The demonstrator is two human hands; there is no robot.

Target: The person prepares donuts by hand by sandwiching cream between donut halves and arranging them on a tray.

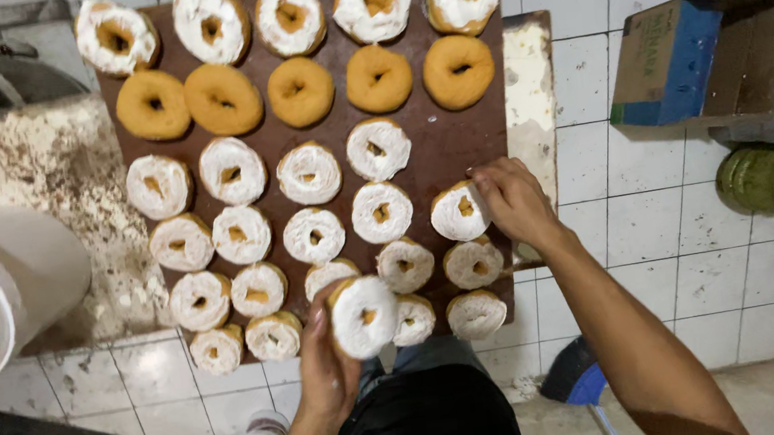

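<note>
Gripping frosted doughnut (362, 315) at lower centre, left hand (327, 370); right hand (513, 201) pinches another doughnut (459, 212) on brown board (456, 142), centre right. Most rows frosted; five plain doughnuts (300, 91) left, upper frame.

1. You have a dark brown board (457, 146) lying flat on the white tiled floor (662, 244).
2. On the board sit rows of white-iced doughnuts (309, 173), close together.
3. One row of plain golden doughnuts (301, 91) lies second from the far edge.
4. A blue-sided cardboard box (680, 58) stands on the tiles, apart from the board.
</note>
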